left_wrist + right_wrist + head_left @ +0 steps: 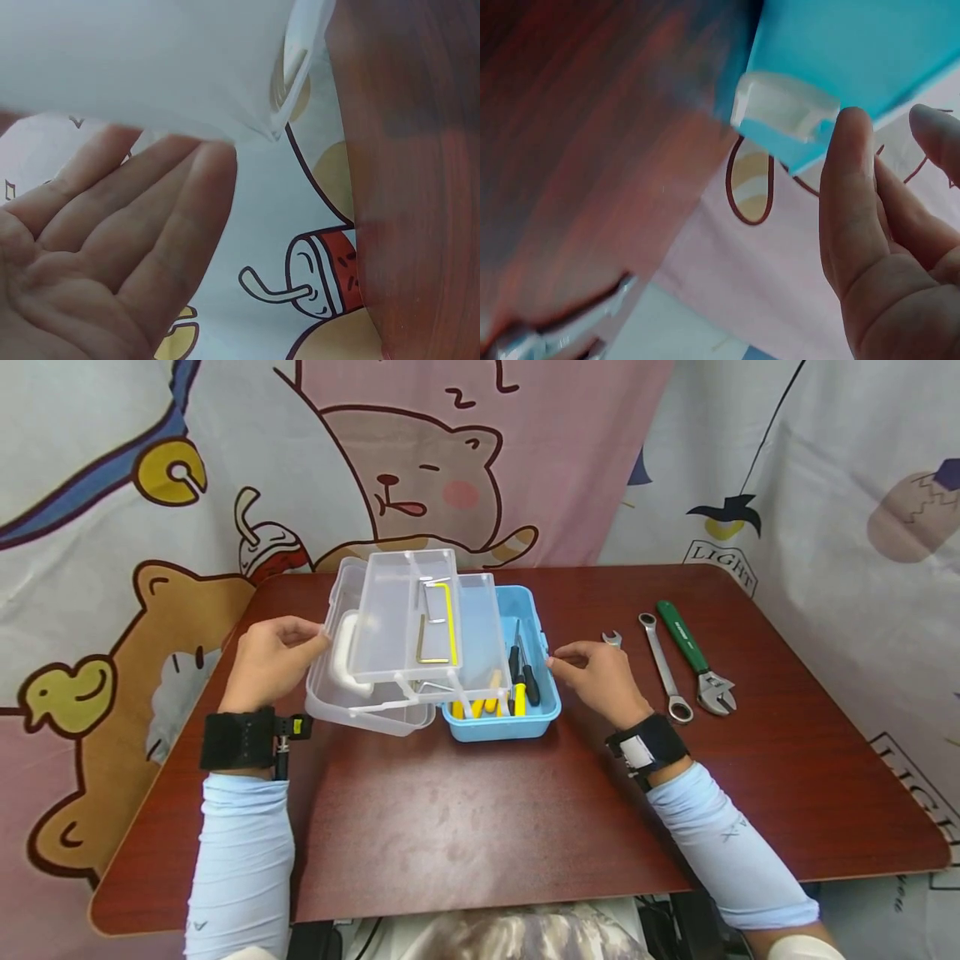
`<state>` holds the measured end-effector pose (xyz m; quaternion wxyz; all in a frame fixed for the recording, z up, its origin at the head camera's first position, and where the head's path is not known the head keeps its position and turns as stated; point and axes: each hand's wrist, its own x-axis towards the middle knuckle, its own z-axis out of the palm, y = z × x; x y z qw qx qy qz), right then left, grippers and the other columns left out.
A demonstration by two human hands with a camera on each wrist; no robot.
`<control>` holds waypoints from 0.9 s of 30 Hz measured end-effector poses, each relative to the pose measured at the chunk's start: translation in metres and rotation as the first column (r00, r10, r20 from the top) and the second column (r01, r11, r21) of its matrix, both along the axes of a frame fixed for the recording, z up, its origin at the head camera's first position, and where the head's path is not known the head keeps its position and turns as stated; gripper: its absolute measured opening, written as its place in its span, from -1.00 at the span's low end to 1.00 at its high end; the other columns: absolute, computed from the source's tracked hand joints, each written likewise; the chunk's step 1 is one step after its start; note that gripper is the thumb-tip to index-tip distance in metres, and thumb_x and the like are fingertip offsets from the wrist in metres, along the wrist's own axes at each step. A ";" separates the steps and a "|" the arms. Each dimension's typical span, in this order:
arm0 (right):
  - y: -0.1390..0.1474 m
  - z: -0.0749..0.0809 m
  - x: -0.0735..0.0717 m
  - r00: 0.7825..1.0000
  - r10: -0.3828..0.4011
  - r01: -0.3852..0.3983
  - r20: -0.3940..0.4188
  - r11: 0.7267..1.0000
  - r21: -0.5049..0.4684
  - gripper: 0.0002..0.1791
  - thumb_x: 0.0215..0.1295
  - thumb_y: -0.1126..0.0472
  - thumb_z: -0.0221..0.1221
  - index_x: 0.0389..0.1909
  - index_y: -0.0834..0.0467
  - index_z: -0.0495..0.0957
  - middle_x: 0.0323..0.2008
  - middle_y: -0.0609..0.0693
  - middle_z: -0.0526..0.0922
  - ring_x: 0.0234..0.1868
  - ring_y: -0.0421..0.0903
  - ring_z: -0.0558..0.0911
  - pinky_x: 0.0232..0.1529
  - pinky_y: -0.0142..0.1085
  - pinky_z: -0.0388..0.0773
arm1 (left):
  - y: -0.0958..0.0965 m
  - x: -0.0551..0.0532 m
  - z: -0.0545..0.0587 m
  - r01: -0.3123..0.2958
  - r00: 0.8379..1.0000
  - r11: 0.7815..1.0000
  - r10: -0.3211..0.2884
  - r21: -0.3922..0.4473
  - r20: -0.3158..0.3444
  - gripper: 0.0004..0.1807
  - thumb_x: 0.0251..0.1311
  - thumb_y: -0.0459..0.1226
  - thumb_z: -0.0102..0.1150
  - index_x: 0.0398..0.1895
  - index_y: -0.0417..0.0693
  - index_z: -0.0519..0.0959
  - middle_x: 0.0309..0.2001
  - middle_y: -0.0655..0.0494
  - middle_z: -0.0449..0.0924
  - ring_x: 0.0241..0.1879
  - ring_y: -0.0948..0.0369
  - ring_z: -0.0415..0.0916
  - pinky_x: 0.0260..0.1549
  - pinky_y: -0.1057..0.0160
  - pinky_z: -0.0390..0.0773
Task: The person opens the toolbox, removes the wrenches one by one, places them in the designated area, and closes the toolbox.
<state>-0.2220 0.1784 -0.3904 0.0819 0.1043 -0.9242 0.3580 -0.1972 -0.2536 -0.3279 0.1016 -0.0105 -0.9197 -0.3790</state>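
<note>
A blue toolbox (502, 729) stands open mid-table, its clear lid (378, 717) swung out to the left. At the lid's left edge my left hand (262, 662) pinches the rim between thumb and fingers. My right hand (600, 678) is by the box's right wall, fingertips at its edge near the clear latch (784, 105), fingers loosely extended. Above the box and lid sits a raised clear tray (386, 647) with hex keys (452, 627), one yellow. Inside the box lie screwdrivers (531, 683) with black and yellow handles. A white object (347, 652) shows through the lid.
Right of the box lie a ratcheting wrench (662, 662) and a green-handled adjustable wrench (693, 647). Another wrench (612, 638) is partly hidden behind my right hand. The brown table (480, 827) backs onto a patterned cloth (570, 460).
</note>
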 end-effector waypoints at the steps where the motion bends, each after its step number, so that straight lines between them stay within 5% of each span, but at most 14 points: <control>1: -0.002 -0.001 0.000 1.000 0.005 -0.005 -0.001 1.000 -0.006 -0.57 0.44 -0.01 0.30 0.10 0.25 0.69 -0.17 0.15 0.77 -0.28 -0.01 0.73 -0.31 -0.11 0.68 | 0.001 0.001 0.000 0.005 1.000 1.000 -0.005 0.009 0.000 -0.52 0.45 -0.01 0.14 0.08 -0.27 0.66 0.05 -0.28 0.68 0.00 -0.13 0.61 -0.06 -0.07 0.58; 7: -0.010 -0.003 0.000 1.000 0.014 -0.014 -0.017 1.000 -0.021 -0.59 0.43 0.06 0.31 0.09 0.29 0.69 -0.10 0.19 0.77 -0.22 0.04 0.71 -0.30 -0.10 0.66 | 0.003 0.005 0.003 0.051 0.999 0.996 -0.050 0.074 -0.010 -0.41 0.46 0.10 0.10 0.19 -0.24 0.61 0.18 -0.25 0.62 0.12 -0.17 0.59 0.08 -0.28 0.57; 14: -0.012 -0.003 0.000 1.000 0.009 -0.009 -0.003 0.999 -0.044 -0.60 0.46 0.06 0.29 0.12 0.26 0.69 -0.01 0.18 0.75 -0.24 0.01 0.66 -0.32 -0.17 0.58 | 0.010 0.007 0.009 0.129 0.990 0.983 -0.121 0.130 -0.073 -0.44 0.48 0.07 0.11 0.35 -0.04 0.56 0.23 -0.06 0.61 -0.03 0.08 0.60 -0.19 0.38 0.59; 18: -0.013 -0.005 0.000 1.000 -0.008 0.009 0.018 0.998 -0.068 -0.60 0.47 0.06 0.28 0.14 0.25 0.69 0.02 0.17 0.74 -0.18 0.02 0.67 -0.25 -0.14 0.62 | 0.017 0.007 0.010 0.179 0.981 0.967 -0.161 0.183 -0.108 -0.47 0.51 0.00 0.09 0.44 0.05 0.51 0.30 -0.06 0.56 -0.08 0.14 0.59 -0.25 0.46 0.58; 27: -0.012 -0.007 0.001 1.000 -0.013 0.016 0.025 0.995 -0.100 -0.59 0.47 0.06 0.28 0.14 0.27 0.69 0.05 0.18 0.73 -0.11 0.04 0.68 -0.20 -0.11 0.61 | 0.042 0.005 0.006 0.301 0.923 0.895 -0.187 0.328 -0.337 -0.63 0.43 -0.28 0.22 0.23 -0.17 0.64 0.37 0.06 0.53 0.15 0.18 0.60 -0.02 0.43 0.59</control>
